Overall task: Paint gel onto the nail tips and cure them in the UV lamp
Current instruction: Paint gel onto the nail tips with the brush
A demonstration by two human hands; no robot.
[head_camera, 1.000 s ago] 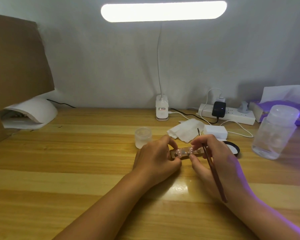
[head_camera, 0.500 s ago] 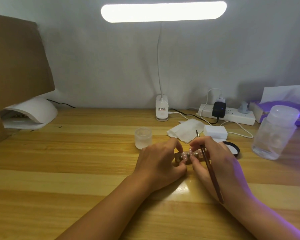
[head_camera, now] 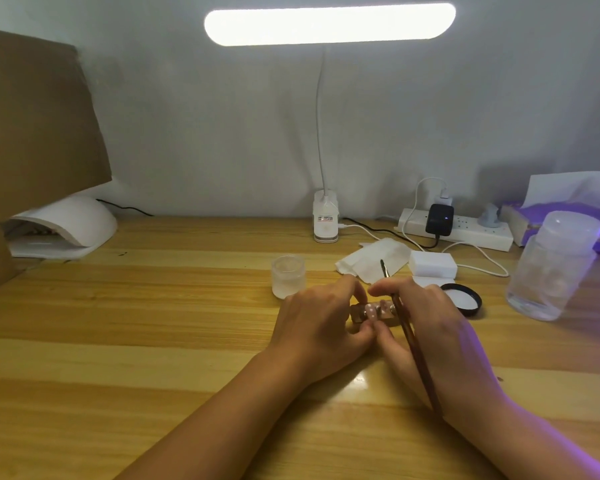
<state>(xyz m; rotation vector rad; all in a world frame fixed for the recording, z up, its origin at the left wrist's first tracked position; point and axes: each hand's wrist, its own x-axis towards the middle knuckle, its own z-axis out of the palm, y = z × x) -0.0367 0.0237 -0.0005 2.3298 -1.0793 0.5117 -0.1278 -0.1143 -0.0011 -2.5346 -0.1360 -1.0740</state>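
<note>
Brown brush (head_camera: 417,355), held by right hand (head_camera: 440,323), points bristles away.

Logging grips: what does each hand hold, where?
The right hand grips the brush near its bristles; left hand pinches the nail-tip holder at left end.

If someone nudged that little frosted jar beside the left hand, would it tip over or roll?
Probably neither: the frosted jar stands upright, squat and wide, so it would likely slide on the smooth wooden table. It appears uncapped, so any contents could spill if knocked hard. It looks small, so probably light.
</note>
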